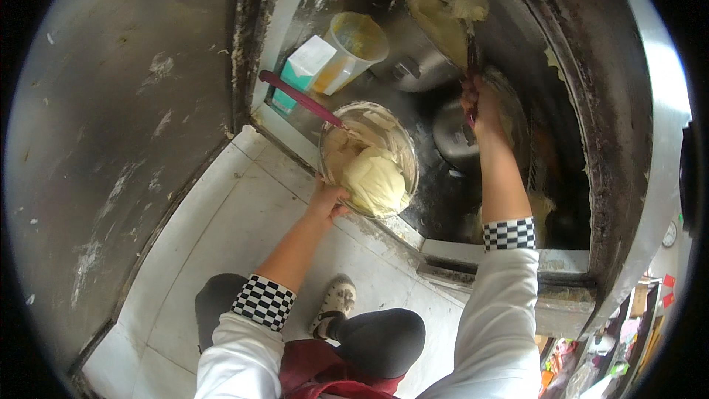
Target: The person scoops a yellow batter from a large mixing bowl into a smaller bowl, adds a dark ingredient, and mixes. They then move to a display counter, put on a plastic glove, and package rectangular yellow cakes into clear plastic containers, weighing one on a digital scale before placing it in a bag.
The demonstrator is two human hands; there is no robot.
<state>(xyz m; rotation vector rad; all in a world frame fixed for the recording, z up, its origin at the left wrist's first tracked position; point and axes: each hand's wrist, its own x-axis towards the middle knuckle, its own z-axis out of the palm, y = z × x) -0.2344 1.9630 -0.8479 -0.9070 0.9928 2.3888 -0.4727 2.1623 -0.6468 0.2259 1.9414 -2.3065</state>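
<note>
My left hand (329, 203) grips the near rim of a metal bowl (414, 162), which is tilted and holds a pale yellow creamy mass (375, 180). Inside it, a spatula with a dark red handle (302, 98) leans over the far left rim. My right hand (481, 101) is closed around the handle of a second spatula (472, 55). A lump of pale mixture (468, 3) covers that spatula's head, over a larger metal bowl (407, 47) with the same mixture on its inside.
Behind the near bowl stand a translucent plastic tub (360, 39) with yellow residue and a white and green carton (304, 69). Another metal bowl (451, 136) lies under my right hand. A smeared metal panel (127, 94) rises at the left, and packed shelves (604, 343) stand at the lower right.
</note>
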